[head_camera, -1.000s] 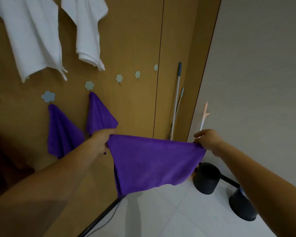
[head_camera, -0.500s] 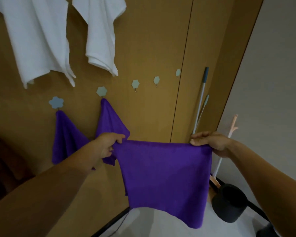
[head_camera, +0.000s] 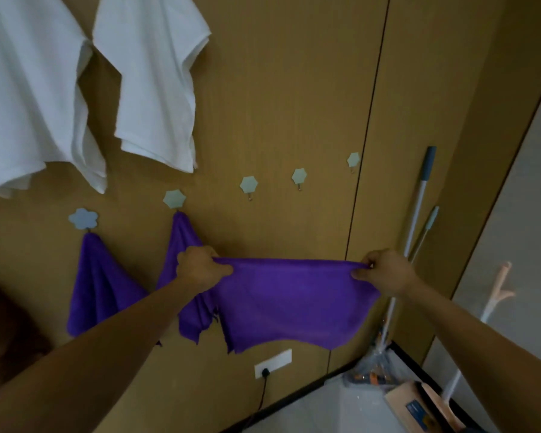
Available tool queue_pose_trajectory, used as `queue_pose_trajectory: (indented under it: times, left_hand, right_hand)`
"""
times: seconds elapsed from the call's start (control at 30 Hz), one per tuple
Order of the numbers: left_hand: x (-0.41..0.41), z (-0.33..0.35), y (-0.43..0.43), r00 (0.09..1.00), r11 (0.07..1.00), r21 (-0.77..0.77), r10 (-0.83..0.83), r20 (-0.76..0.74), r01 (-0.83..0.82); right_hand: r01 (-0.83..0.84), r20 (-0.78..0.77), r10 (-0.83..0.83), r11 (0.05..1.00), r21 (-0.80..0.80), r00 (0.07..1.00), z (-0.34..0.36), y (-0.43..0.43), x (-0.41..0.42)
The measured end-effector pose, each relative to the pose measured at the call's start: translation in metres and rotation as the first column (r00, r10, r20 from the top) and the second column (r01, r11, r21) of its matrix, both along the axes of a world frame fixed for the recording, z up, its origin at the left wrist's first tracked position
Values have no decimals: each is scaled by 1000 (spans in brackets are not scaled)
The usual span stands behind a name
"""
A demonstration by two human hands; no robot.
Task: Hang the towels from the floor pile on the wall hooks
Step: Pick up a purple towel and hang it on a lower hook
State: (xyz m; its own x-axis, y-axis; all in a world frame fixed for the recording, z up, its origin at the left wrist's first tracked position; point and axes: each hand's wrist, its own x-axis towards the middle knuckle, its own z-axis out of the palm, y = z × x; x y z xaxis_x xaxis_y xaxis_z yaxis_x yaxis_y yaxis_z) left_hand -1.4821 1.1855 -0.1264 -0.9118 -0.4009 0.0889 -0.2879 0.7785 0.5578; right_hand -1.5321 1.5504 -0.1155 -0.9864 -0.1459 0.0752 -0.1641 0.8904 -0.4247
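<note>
I hold a purple towel [head_camera: 294, 301] stretched out flat in front of the wooden wall. My left hand [head_camera: 200, 270] pinches its upper left corner and my right hand [head_camera: 381, 271] pinches its upper right corner. Two other purple towels hang on the wall: one [head_camera: 100, 282] from the far-left flower hook [head_camera: 83, 218], another [head_camera: 185, 245] from the second hook [head_camera: 174, 198]. Three pale hooks are bare: one [head_camera: 249, 185] above the held towel, one [head_camera: 299, 176] to its right, one [head_camera: 353, 159] near the panel seam.
Two white towels [head_camera: 156, 82] [head_camera: 32, 98] hang higher up on the left. A mop handle [head_camera: 419, 201] leans in the corner on the right, with a cardboard box [head_camera: 419, 407] on the floor below. A white wall socket [head_camera: 272, 363] with a black cord sits low on the wall.
Both hands have lifted the towel and pulled it taut closer to the wall. The view has tilted up, so the dark bins on the floor are out of sight.
</note>
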Motion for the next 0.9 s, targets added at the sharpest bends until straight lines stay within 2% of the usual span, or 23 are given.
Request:
queue_pose_trajectory:
  times: [0.1, 0.17, 0.23, 0.3, 0.37, 0.47, 0.53, 0.6, 0.67, 0.77, 0.83, 0.9]
  left_hand:
    - [-8, 9, 9, 979, 999, 47, 8, -205, 1]
    - [-15, 19, 18, 915, 988, 155, 53, -399, 10]
    - [-24, 27, 25, 866, 948, 317, 141, -479, 22]
    - [-33, 31, 25, 837, 884, 464, 207, -507, 62]
    - [-42, 33, 20, 812, 852, 516, 240, -532, 86]
    - [-58, 36, 12, 799, 875, 470, 197, -568, 118]
    - [-69, 37, 6, 809, 890, 422, 116, -576, 173]
    - [-80, 36, -1, 832, 892, 373, -7, -554, 256]
    - [-89, 33, -10, 857, 879, 325, -158, -490, 348]
    - [-102, 24, -22, 867, 900, 142, -340, -365, 413]
    - [-111, 20, -23, 855, 919, 65, -333, -397, 388]
    - [-122, 19, -22, 825, 951, 55, -235, -515, 305]
  right_hand:
    - [30, -168, -55, 988, -150, 984, 6, -9, -23]
    - [-21, -284, -53, 968, -252, 957, 13, -25, -36]
    - [-83, -276, -39, 905, -417, 960, 23, -44, -46]
    - [-124, -228, -15, 802, -584, 974, 32, -63, -54]
    - [-133, -182, 7, 711, -691, 983, 39, -80, -61]
    - [-154, -34, 204, 609, -778, 978, 43, -99, -71]
    - [-233, 53, 394, 641, -732, 918, 44, -109, -82]
    - [-328, 44, 466, 682, -653, 883, 45, -119, -95]
    - [-321, -11, 411, 694, -644, 911, 44, -131, -110]
    - [-318, -103, 328, 716, -622, 939, 38, -150, -128]
    - [-319, -144, 293, 733, -601, 945, 31, -164, -138]
    - [-294, -181, 232, 728, -620, 956, 27, -177, -148]
